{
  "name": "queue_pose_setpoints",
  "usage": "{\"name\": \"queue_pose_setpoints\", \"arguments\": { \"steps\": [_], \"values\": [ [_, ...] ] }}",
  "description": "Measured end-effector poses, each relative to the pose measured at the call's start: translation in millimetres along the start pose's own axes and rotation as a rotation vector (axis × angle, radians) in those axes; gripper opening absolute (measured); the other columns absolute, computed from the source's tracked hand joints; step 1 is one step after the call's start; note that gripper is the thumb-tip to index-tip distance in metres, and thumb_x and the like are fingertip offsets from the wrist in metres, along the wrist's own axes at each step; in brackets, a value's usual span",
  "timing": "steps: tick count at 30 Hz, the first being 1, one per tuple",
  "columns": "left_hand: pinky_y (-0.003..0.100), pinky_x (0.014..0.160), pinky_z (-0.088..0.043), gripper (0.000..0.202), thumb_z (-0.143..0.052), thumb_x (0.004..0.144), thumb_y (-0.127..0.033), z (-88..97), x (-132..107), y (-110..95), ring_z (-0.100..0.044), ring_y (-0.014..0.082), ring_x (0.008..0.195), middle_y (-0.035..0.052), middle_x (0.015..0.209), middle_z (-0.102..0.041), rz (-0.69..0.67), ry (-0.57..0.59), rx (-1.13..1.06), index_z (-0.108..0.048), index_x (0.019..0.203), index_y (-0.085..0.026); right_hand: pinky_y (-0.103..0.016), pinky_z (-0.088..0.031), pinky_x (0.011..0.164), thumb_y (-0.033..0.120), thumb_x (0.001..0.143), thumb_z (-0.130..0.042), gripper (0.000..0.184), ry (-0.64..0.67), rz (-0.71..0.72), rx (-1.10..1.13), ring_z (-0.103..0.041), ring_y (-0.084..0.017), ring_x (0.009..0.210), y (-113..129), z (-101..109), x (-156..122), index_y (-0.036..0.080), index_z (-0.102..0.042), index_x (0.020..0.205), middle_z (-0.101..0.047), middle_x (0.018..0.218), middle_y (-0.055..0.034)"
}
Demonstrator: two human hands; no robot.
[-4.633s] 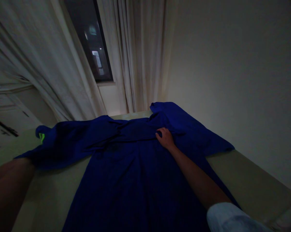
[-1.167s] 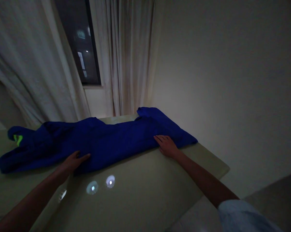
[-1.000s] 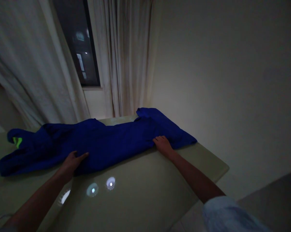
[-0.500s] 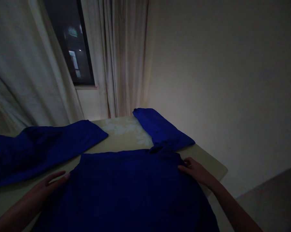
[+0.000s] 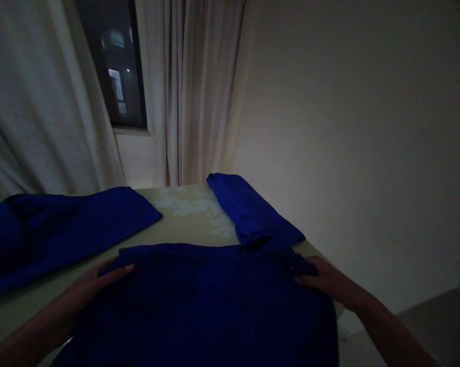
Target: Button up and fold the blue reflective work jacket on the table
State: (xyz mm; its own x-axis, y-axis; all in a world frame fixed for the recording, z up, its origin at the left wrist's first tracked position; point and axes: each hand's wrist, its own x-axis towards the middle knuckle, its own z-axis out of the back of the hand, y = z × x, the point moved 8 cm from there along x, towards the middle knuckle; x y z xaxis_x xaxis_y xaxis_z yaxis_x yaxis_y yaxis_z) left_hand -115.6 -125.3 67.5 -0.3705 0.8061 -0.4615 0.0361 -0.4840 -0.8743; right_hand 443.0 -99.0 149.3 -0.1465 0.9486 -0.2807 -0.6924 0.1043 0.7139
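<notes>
Touching blue garment (image 5: 203,306), long axis toward camera; left hand (image 5: 96,280) grip open, right hand (image 5: 329,285) grip unclear.

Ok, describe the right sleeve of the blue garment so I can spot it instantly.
Below the curtained window, find the pale table. The narrow blue sleeve lies across its far right corner, just beyond the right hand. Unlike the broad blue fold to the left, it runs toward the curtains.

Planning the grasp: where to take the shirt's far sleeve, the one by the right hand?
Probably the free end of the sleeve, pinched from above with the right hand, coming in along its right edge. It lies flat and narrow on the table, angled away from the shirt, so that tip stands clear, while its other end merges into the shirt's shoulder.
</notes>
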Motion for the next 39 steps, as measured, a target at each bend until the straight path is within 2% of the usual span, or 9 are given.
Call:
{"name": "queue_pose_setpoints", "arguments": {
  "steps": [7, 12, 16, 20, 22, 25, 29, 34, 39],
  "values": [
    [0.045, 0.095, -0.059, 0.071, -0.095, 0.053, -0.051, -189.9, -57.7, 11.7, -0.073, 0.0342, 0.106, 0.0101, 0.113, -0.076, -0.156, 0.507, -0.244, -0.069, 0.115, -0.03, -0.057, -0.045, 0.11, 0.02, 0.085, -0.075, 0.006, -0.52, 0.257, -0.567, -0.067, -0.036, 0.117, 179.7, 190.7, 97.0, 0.022, -0.071, 0.08, -0.075, 0.101, -0.0107],
    [0.039, 0.082, -0.057, 0.071, -0.085, 0.069, -0.058, -267.5, -70.0, 1.8, -0.071, 0.0281, 0.101, 0.0168, 0.122, -0.068, -0.235, 0.671, -0.341, -0.06, 0.125, -0.023, -0.061, -0.021, 0.122, 0.015, 0.1, -0.06, 0.042, -0.894, 0.439, -0.544, -0.035, -0.036, 0.151, 273.7, 143.3, 201.5, 0.009, -0.054, 0.142, -0.048, 0.156, -0.0237],
    [0.036, 0.079, -0.057, 0.047, -0.069, 0.086, -0.039, -208.6, -38.7, 3.9, -0.072, 0.0225, 0.089, 0.0102, 0.109, -0.074, -0.504, 0.596, 0.095, -0.061, 0.129, -0.022, -0.045, -0.043, 0.114, 0.03, 0.099, -0.067, 0.051, -0.576, 0.45, -0.495, -0.057, -0.031, 0.132, 243.7, -6.5, 256.5, 0.008, -0.057, 0.144, -0.061, 0.145, -0.0242],
    [0.046, 0.118, -0.043, 0.049, -0.057, 0.093, -0.027, -74.0, 38.4, -31.2, -0.059, 0.0307, 0.135, 0.0165, 0.146, -0.063, -0.776, -0.031, 0.744, -0.061, 0.141, -0.017, -0.05, -0.039, 0.121, 0.046, 0.093, -0.074, 0.063, -0.017, 0.62, -0.483, -0.055, -0.034, 0.141, 177.2, -160.1, 225.4, 0.017, -0.06, 0.147, -0.061, 0.15, -0.0179],
    [0.05, 0.123, -0.036, 0.06, -0.056, 0.097, -0.033, -23.9, 74.7, -49.3, -0.042, 0.036, 0.151, 0.0211, 0.162, -0.047, -0.751, -0.254, 1.037, -0.052, 0.152, -0.01, -0.051, -0.033, 0.126, 0.052, 0.096, -0.068, 0.067, 0.134, 0.699, -0.384, -0.045, -0.032, 0.15, 153.1, -199.1, 179.9, 0.022, -0.052, 0.155, -0.052, 0.16, -0.0149],
    [0.05, 0.116, -0.045, 0.058, -0.05, 0.101, -0.036, 10.3, 115.7, -58.8, -0.048, 0.0368, 0.148, 0.0214, 0.162, -0.047, -0.566, -0.253, 1.315, -0.051, 0.154, -0.014, -0.047, -0.033, 0.127, 0.058, 0.097, -0.068, 0.071, 0.221, 0.69, -0.195, -0.043, -0.029, 0.151, 130.5, -219.0, 114.9, 0.028, -0.049, 0.158, -0.048, 0.163, -0.0115],
    [0.051, 0.091, -0.059, 0.047, -0.037, 0.097, -0.013, 10.3, 119.3, -70.8, -0.074, 0.0379, 0.111, 0.0228, 0.124, -0.075, -0.502, -0.19, 1.376, -0.066, 0.134, -0.015, -0.048, -0.044, 0.118, 0.062, 0.094, -0.069, 0.067, 0.173, 0.481, 0.144, -0.054, -0.03, 0.142, 98.3, -214.5, 82.0, 0.027, -0.056, 0.15, -0.054, 0.155, -0.0134],
    [0.046, 0.084, -0.058, 0.046, -0.033, 0.099, -0.011, -28.3, 60.2, -76.6, -0.077, 0.0367, 0.101, 0.0193, 0.11, -0.078, -0.554, -0.198, 1.373, -0.06, 0.136, -0.018, -0.053, -0.045, 0.116, 0.075, 0.077, -0.078, 0.077, 0.16, 0.168, 0.684, -0.063, -0.034, 0.132, 54.7, -204.3, 110.1, 0.022, -0.064, 0.131, -0.064, 0.142, -0.0184],
    [0.035, 0.098, -0.057, 0.04, -0.036, 0.109, -0.036, -92.5, -37.7, -36.5, -0.073, 0.0237, 0.118, 0.0065, 0.132, -0.074, -0.872, 0.307, 0.962, -0.053, 0.145, -0.031, -0.054, -0.054, 0.107, 0.075, 0.09, -0.061, 0.064, 0.199, -0.063, 0.962, -0.069, -0.032, 0.123, 66.5, -194.5, 149.0, 0.02, -0.066, 0.12, -0.071, 0.13, -0.019]
  ]
}}
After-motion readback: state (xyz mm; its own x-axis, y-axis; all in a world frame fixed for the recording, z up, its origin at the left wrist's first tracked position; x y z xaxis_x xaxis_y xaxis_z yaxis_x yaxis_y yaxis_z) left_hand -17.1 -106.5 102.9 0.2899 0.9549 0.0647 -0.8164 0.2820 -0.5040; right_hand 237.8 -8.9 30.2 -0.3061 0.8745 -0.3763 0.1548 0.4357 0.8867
